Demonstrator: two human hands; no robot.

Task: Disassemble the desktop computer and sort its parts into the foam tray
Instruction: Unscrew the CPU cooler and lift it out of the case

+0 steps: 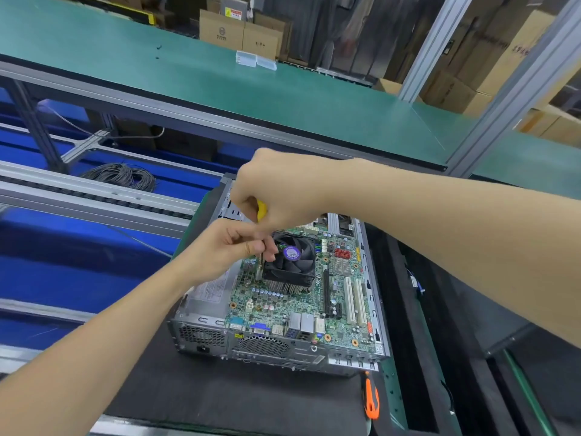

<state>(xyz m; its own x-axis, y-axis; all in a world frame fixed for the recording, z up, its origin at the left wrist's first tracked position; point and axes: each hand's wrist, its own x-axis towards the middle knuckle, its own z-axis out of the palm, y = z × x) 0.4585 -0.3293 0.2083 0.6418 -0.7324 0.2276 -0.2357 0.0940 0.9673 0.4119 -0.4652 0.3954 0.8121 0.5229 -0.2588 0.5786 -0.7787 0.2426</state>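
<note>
- Desktop computer (pixel 283 341) lies open on a black pad (pixel 220 394) in front of the person, motherboard (pixel 283 305) facing up. The left hand's (pixel 226 250) fingers (pixel 251 247) pinch the shaft of a screwdriver (pixel 261 210) just beside a corner of the cooler fan (pixel 290 259).
- The right hand (pixel 283 193) is curled tight round the yellow handle above, so both hands hold the one tool.
- The tip is hidden low beside the fan, and I cannot tell whether it sits in a screw head. If it is not seated, I reckon a turn could slip out and send the tip skidding across the small parts on the board.
- Fingers pinched that close to the metal fins could get nicked if the shaft jumps.
- A freed screw could drop among the components and be awkward to fish out.
- An orange-handled screwdriver (pixel 371 401) lies at the pad's right edge, near the case corner. A passing forearm could knock it off.
</note>
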